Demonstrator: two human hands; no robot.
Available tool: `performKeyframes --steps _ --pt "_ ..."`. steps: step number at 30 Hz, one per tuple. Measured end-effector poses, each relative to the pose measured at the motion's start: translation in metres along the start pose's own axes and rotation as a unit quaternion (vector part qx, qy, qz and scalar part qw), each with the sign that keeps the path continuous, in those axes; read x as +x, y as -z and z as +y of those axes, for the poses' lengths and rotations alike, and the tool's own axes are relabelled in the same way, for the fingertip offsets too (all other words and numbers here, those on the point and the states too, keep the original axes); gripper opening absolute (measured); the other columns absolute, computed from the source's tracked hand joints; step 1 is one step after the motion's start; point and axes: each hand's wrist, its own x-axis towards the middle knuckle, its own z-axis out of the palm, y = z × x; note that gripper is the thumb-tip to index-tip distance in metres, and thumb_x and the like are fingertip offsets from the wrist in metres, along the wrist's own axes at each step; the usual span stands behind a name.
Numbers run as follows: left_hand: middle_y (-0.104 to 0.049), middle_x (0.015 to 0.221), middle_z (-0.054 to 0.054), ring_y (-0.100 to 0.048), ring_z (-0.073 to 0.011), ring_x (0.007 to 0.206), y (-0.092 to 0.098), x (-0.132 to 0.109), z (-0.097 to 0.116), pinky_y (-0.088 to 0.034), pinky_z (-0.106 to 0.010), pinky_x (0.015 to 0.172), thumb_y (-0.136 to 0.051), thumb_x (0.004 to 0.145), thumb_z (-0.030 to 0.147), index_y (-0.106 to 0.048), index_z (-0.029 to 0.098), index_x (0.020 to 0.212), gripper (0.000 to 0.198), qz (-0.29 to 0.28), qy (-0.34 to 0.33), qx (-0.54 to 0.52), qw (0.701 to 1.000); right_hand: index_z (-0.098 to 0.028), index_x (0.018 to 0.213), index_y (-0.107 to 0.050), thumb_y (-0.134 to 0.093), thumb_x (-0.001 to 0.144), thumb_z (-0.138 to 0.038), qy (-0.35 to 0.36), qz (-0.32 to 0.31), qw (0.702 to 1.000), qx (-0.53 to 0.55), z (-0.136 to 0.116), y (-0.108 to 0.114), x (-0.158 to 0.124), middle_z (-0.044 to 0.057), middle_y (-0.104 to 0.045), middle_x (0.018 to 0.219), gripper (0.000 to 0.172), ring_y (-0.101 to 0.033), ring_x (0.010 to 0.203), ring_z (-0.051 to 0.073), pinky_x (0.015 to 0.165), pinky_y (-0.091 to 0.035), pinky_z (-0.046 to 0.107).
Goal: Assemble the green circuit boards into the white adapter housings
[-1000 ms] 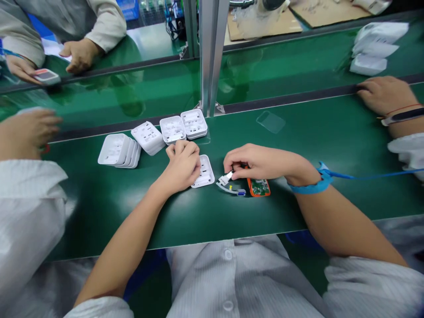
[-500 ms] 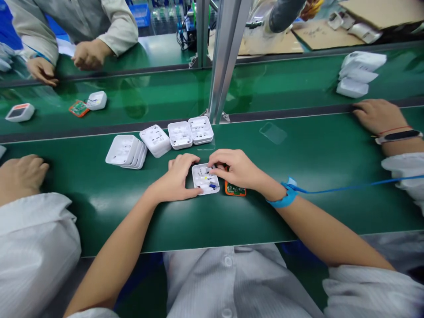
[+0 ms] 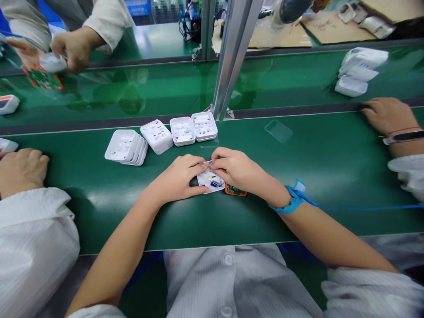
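A white square casing (image 3: pixel 212 180) with a small blue part and a yellow spot inside lies on the green work surface (image 3: pixel 198 225). Along its left side my left hand (image 3: pixel 180 179) grips it, thumb at the near edge and fingers at the far edge. From the right, my right hand (image 3: pixel 236 170) reaches over the far right part with thumb and fingers pinched; what is between the fingertips is hidden. An orange-framed green circuit board (image 3: pixel 235 190) lies beside the casing, partly under my right hand. A blue band circles my right wrist.
Stacked white casings (image 3: pixel 122 146) stand at the back left, with more casings (image 3: pixel 183 130) beside them. A clear plate (image 3: pixel 278 131) lies back right. Other people's hands (image 3: pixel 24 170) rest at both sides. A metal post (image 3: pixel 232 57) rises behind. Across, another person's hands (image 3: pixel 77 46) hold parts.
The casing has shifted slightly right, and my left fingers now reach over its far edge. Across the divider, the other person has picked up the white casing and orange-framed board.
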Motion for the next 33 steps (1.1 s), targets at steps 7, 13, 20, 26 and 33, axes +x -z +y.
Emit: performKeyframes --steps 7,13,20,26,33 --pt "-0.064 0.133 -0.014 -0.055 -0.0315 0.118 0.002 -0.002 0.006 -0.04 -0.044 0.088 -0.059 0.095 0.057 -0.063 0.019 0.13 0.052 -0.01 -0.025 0.101 0.995 -0.015 0.084 -0.073 -0.045 0.1 -0.021 -0.004 -0.049 0.998 -0.042 -0.003 0.007 0.001 0.008 -0.055 0.106 0.033 -0.05 0.075 0.014 0.069 -0.035 0.03" --pt "-0.066 0.128 -0.011 -0.059 -0.0287 0.113 0.0 0.0 -0.002 -0.039 -0.042 0.093 -0.072 0.081 0.064 -0.06 0.02 0.128 0.066 0.031 0.024 0.009 0.999 -0.017 0.101 -0.074 -0.061 0.095 -0.041 0.0 -0.011 0.998 -0.055 -0.009 0.01 -0.009 0.01 -0.061 0.109 0.028 -0.053 0.092 0.022 0.079 -0.035 0.035" --pt "-0.064 0.114 -0.011 -0.057 -0.0316 0.105 -0.012 0.004 0.003 -0.037 -0.044 0.09 -0.079 0.061 0.074 -0.057 0.017 0.116 0.082 0.062 0.05 -0.022 0.997 -0.017 0.087 -0.069 -0.064 0.089 -0.028 -0.017 -0.012 0.99 -0.141 -0.028 -0.004 -0.005 0.007 -0.065 0.085 0.012 -0.046 0.084 0.023 0.068 -0.028 0.036" --pt "-0.065 0.107 -0.01 -0.056 -0.0299 0.099 -0.025 0.008 0.008 -0.033 -0.043 0.085 -0.079 0.063 0.065 -0.057 0.015 0.108 0.07 0.108 0.056 -0.008 0.993 -0.017 0.075 -0.064 -0.053 0.093 -0.015 0.006 0.002 0.967 -0.254 -0.036 -0.014 -0.006 0.009 -0.062 0.077 0.021 -0.043 0.076 0.023 0.066 -0.026 0.038" --pt "-0.065 0.102 -0.01 -0.056 -0.0299 0.096 -0.028 0.007 0.005 -0.031 -0.042 0.083 -0.076 0.065 0.064 -0.059 0.017 0.101 0.061 0.128 0.048 0.003 0.991 -0.02 0.078 -0.064 -0.049 0.098 -0.018 0.01 0.063 0.967 -0.246 -0.027 -0.022 -0.016 0.008 -0.067 0.082 0.025 -0.048 0.077 0.022 0.069 -0.03 0.037"
